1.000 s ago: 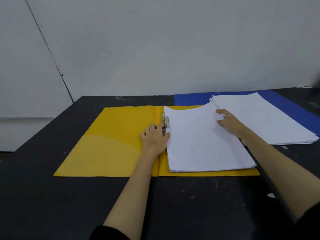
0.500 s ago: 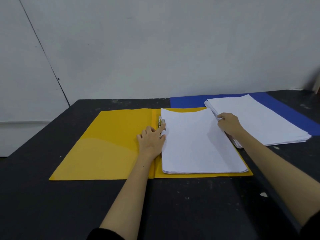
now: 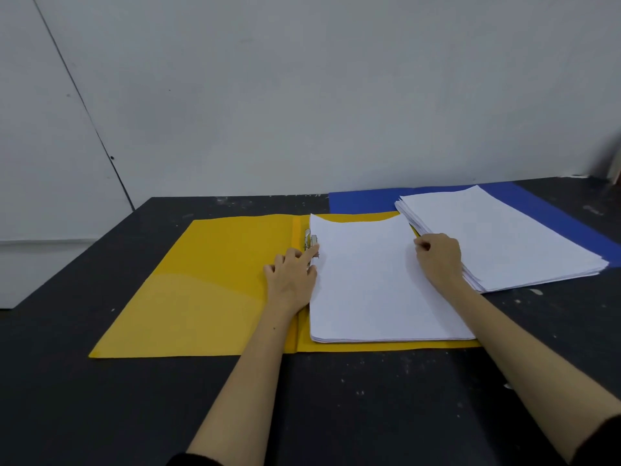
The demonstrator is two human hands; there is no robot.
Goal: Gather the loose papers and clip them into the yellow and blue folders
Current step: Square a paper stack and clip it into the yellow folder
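Yellow folder (image 3: 208, 284) lies open flat mid-tabletop (image 3: 336, 398), a paper stack (image 3: 369, 284) on its right half; left hand (image 3: 292, 280) rests at the spine, fingers loosely straight, index fingertip touching the metal clip (image 3: 311, 242) at the stack's left edge. Right hand (image 3: 438, 257), fingers curled under, sits on the stack's right edge, but whether it pinches any sheets cannot be told. Blue folder (image 3: 363, 201) lies toward the tabletop's far right corner under a second paper pile (image 3: 497, 237).
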